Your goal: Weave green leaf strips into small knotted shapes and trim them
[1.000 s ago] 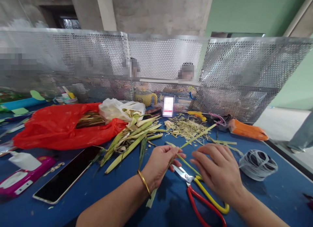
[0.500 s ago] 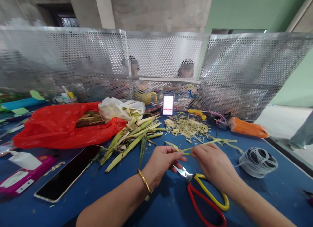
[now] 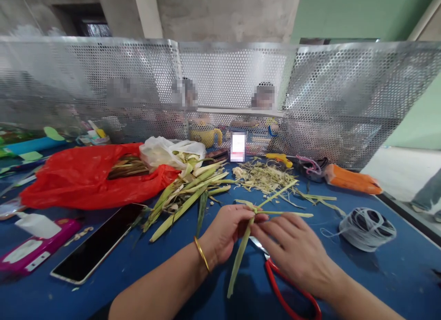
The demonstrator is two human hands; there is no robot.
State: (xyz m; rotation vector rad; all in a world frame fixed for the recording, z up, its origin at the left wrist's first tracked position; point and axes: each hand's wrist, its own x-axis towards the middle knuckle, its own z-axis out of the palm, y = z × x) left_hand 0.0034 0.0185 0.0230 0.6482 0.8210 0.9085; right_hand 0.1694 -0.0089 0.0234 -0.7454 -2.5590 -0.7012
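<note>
Pale green leaf strips (image 3: 241, 260) cross at a small knot, one hanging toward me and others sticking out to the upper right and right. My left hand (image 3: 225, 230), with a gold bangle at the wrist, pinches them at the crossing. The fingertips of my right hand (image 3: 296, 246) are closed on the strips just below and right of the knot; its thumb is hidden. Beneath the right hand lies a pair of scissors (image 3: 284, 290) with a red handle loop showing and the blades partly covered.
A heap of leaf scraps (image 3: 265, 177) and longer corn husks (image 3: 186, 205) lie beyond my hands. Right stands a spool of pale string (image 3: 367, 228). Left are a black phone (image 3: 99, 246), a red plastic bag (image 3: 76, 177) and a purple device (image 3: 41, 251). A perforated metal screen (image 3: 234, 67) closes the back.
One strip, earlier stretched to the right, now hangs down toward me. My right hand has moved left and down, covering the scissors' yellow handle. My left hand has stayed nearly in place.
</note>
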